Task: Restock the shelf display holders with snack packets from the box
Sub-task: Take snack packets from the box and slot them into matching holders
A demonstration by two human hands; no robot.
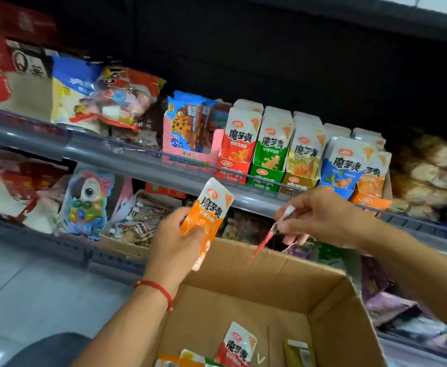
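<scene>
My left hand [176, 242] grips an orange snack packet [209, 210], upright, just above the far wall of the open cardboard box [330, 308]. My right hand [320, 215] pinches a red packet [267, 235] seen edge-on, hanging down over the box. On the shelf above stand the display holders: red [234, 169], green [264, 177], yellow [297, 182], blue [336, 188] and orange [370, 201], each with upright packets. In the box bottom lies a red packet [237, 345] beside a few others at the frame's lower edge.
A grey shelf rail [127, 154] runs across in front of the holders. Left of them stands a pink cookie display box [190, 133] and bagged snacks. The lower shelf holds a parrot toy pack [87, 202] and a tray of small packets [140, 218].
</scene>
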